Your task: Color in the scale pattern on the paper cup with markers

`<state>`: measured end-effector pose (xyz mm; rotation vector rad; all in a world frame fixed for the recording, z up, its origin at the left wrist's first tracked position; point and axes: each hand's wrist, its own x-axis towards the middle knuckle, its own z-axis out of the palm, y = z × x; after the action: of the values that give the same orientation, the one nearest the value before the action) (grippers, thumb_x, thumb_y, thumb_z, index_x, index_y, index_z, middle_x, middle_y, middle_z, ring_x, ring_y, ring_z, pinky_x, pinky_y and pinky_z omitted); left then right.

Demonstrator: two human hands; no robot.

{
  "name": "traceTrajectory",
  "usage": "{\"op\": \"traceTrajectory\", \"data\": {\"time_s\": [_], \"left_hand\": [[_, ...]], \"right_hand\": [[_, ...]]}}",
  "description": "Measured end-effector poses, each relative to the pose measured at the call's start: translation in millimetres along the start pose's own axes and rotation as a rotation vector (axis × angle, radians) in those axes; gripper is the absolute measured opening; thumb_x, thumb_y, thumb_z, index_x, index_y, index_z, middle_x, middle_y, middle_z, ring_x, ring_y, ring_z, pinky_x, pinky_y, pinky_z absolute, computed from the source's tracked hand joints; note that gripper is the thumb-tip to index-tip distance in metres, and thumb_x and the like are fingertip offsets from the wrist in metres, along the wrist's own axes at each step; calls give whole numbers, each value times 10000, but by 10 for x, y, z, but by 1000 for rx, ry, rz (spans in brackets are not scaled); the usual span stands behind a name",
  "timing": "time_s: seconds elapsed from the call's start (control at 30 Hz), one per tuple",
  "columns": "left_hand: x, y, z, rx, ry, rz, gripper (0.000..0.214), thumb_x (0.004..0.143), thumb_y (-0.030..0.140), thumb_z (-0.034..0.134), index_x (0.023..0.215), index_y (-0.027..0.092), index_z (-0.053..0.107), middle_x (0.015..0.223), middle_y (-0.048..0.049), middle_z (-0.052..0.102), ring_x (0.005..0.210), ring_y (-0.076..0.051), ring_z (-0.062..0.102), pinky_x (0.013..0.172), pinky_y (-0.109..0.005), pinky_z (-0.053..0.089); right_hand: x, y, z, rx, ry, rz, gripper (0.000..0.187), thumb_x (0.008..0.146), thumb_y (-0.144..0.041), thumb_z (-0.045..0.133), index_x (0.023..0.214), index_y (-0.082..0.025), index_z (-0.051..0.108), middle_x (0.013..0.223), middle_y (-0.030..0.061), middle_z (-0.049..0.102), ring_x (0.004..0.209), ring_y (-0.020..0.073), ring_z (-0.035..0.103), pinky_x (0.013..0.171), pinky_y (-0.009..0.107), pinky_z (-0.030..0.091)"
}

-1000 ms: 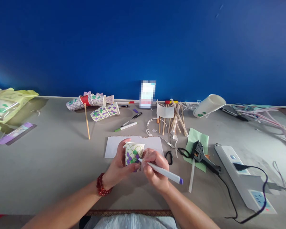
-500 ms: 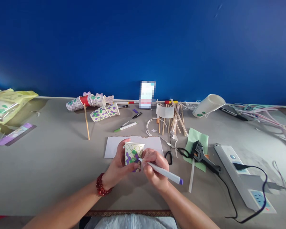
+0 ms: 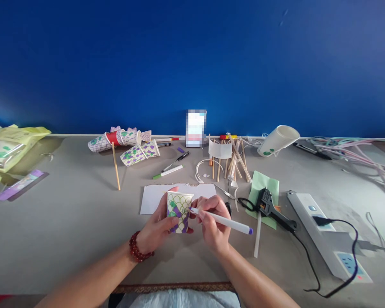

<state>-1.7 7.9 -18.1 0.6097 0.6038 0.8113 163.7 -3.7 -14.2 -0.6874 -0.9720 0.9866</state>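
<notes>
- Grey tabletop [image 3: 67,222] fills the lower half of the frame under a deep blue wall, and craft clutter lies across its middle.
- At lower centre, the left hand [image 3: 155,226] has its fingers wrapped around a small paper cup [image 3: 179,211], which is held upright just above the table; the cup bears a scale pattern, partly filled in purple and green.
- The right hand [image 3: 213,222] pinches a purple marker [image 3: 223,220] with closed fingers, its tip touching the cup's right side.
- Pressing hard could dent the thin cup wall, since only the left fingers brace it; a squeeze from that hand might buckle it too.
- A slip of the tip would likely carry purple across a scale outline or into a green patch.
- Fresh ink under the left thumb could smear.
- Right of the hands lie scissors [image 3: 240,203] and a glue gun [image 3: 271,208] on green paper, its cord trailing to a power strip [image 3: 324,233]; a wide elbow swing might catch them.
- White paper [image 3: 154,196] sits just behind the cup.
</notes>
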Motion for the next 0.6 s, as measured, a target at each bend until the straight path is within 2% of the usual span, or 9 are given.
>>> {"op": "traceTrajectory", "data": {"time_s": [0.23, 0.43, 0.6], "left_hand": [[-4, 0, -6, -44, -46, 15, 898, 848, 277, 787, 1615, 427, 344, 1309, -68, 710, 1038, -240, 719, 856, -387, 614], [-10, -11, -18, 30, -63, 26, 986, 813, 322, 847, 1628, 447, 307, 1284, -73, 711, 910, -219, 723, 816, -386, 604], [-15, 9, 0, 69, -25, 32, 993, 804, 377, 855, 1636, 405, 314, 1232, -88, 727, 953, -251, 727, 843, -400, 587]], "right_hand": [[-15, -63, 37, -54, -46, 4, 180, 974, -312, 649, 846, -240, 545, 644, -35, 525, 615, 164, 495, 638, 328, 446], [-19, -98, 47, -58, -75, -13, 148, 967, -288, 649, 859, -240, 561, 660, -24, 537, 620, 167, 506, 616, 328, 456], [-43, -101, 37, -105, -74, -10, 162, 966, -305, 644, 847, -241, 554, 647, -24, 533, 581, 158, 485, 563, 312, 430]]}}
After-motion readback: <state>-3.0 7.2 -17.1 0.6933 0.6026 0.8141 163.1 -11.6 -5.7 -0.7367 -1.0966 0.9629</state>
